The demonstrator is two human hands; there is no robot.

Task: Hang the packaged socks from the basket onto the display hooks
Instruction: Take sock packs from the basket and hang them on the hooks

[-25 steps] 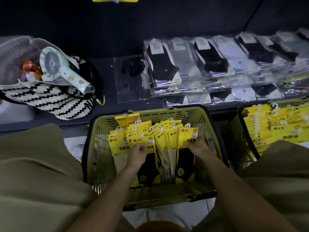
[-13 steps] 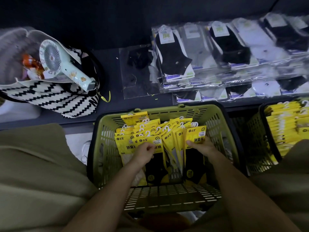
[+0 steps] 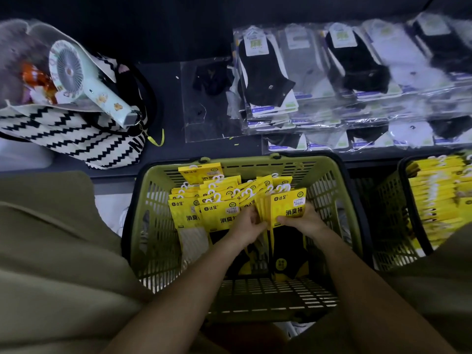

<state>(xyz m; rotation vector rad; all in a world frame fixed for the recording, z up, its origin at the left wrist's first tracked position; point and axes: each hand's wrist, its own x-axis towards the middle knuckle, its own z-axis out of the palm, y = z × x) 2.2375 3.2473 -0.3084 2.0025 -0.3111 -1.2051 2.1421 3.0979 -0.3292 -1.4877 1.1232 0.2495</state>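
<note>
A green plastic basket (image 3: 153, 213) stands in front of me, holding several yellow sock packs (image 3: 189, 210) with white hooks, standing upright. My right hand (image 3: 304, 223) grips the front pack of a small bunch (image 3: 288, 203) at the right side of the stack, thumb across its face. My left hand (image 3: 246, 227) reaches into the same bunch from the left, its fingers curled among the pack edges. No display hooks are in view.
A second green basket (image 3: 388, 221) with yellow packs stands at the right. On the dark shelf beyond lie clear-wrapped black, grey and white socks (image 3: 332, 72). A zigzag-patterned bag (image 3: 71, 136) with a handheld fan (image 3: 84, 80) sits at the left.
My left hand has moved right from the middle packs to the bunch beside my right hand. The two hands are now close together.
</note>
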